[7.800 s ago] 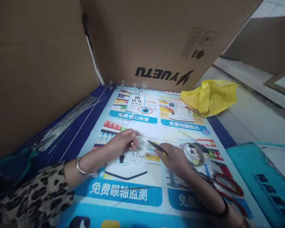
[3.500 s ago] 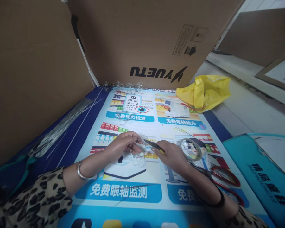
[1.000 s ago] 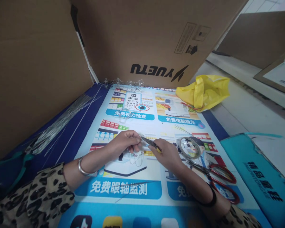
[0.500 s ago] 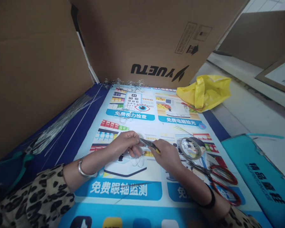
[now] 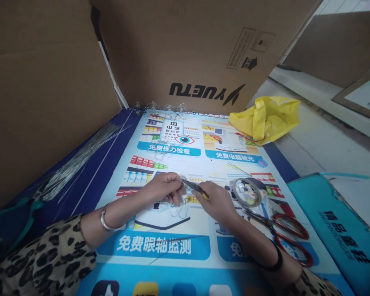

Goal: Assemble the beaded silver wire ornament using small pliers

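While the left hand [image 5: 164, 190] is pinching wire [image 5: 178, 211], the right hand [image 5: 217, 201] is holding pliers [image 5: 193, 186] tight, and tape [image 5: 258, 197] is lying just right of that grip.

It's dim in here: the cardboard [image 5: 160, 49] looms in brown shadow, while the printed sheet [image 5: 189, 165] catches more light. The lower-left corner sinks nearly to black, the view's edges stretch, and thin wire loops [image 5: 179, 216] blur.

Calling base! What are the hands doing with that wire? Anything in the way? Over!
Left hand pinching bent wire. Right hand gripping pliers, tip close to left hand. Red-handled scissors, tape roll off right, not between hands.
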### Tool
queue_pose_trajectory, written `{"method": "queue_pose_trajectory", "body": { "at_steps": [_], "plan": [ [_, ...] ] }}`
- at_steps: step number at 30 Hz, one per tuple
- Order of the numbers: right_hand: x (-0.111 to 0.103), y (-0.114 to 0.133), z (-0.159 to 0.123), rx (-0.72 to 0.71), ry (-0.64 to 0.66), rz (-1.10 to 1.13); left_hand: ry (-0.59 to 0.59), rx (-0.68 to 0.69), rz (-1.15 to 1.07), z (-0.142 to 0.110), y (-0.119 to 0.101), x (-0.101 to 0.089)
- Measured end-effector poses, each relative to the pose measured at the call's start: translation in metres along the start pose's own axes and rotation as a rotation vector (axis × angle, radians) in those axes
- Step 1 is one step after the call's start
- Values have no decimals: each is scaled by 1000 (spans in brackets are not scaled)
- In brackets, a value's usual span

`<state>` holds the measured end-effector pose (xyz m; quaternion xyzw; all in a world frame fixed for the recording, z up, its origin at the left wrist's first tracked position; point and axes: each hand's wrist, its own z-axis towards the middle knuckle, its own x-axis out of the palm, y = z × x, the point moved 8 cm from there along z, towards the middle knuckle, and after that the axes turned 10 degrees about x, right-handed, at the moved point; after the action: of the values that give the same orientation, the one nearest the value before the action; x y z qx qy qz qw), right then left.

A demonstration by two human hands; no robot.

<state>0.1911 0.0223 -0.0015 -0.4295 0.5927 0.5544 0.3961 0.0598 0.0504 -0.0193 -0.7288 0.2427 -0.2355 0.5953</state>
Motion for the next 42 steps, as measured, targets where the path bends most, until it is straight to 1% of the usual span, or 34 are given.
{"method": "queue_pose_trajectory", "body": {
  "at_steps": [4, 8, 11, 14, 18, 23, 27, 30, 33, 37, 40, 42],
  "plan": [
    [0, 0, 1, -6, 6, 25, 32, 3, 87, 1, -1, -2],
    [2, -1, 1, -11, 20, 43, 90, 37, 115, 0, -8, 2],
    [2, -1, 1, -10, 24, 45, 88, 59, 137, 0, -10, 1],
    [1, 0, 1, -15, 26, 43, 95, 61, 143, 0, -7, 1],
    [1, 4, 0, -27, 13, 40, 123, 32, 152, 0, -2, 3],
    [3, 6, -1, -26, 2, 20, 117, 14, 152, -2, -4, 4],
    [2, 5, -2, -38, 23, 0, 124, 34, 222, -3, -7, 4],
    [-3, 6, -3, -76, 40, -50, 124, 36, 273, -3, -6, 2],
    [-14, 10, -7, -135, -21, -187, 127, 57, 331, -4, -8, 1],
    [-31, 17, -14, -194, -194, -411, 129, 88, 457, -4, -12, 1],
    [-36, 22, -18, -246, -277, -497, 135, 118, 538, -4, -15, 2],
    [-36, 24, -19, -291, -296, -517, 153, 149, 576, -4, -17, 4]
  ]
}}
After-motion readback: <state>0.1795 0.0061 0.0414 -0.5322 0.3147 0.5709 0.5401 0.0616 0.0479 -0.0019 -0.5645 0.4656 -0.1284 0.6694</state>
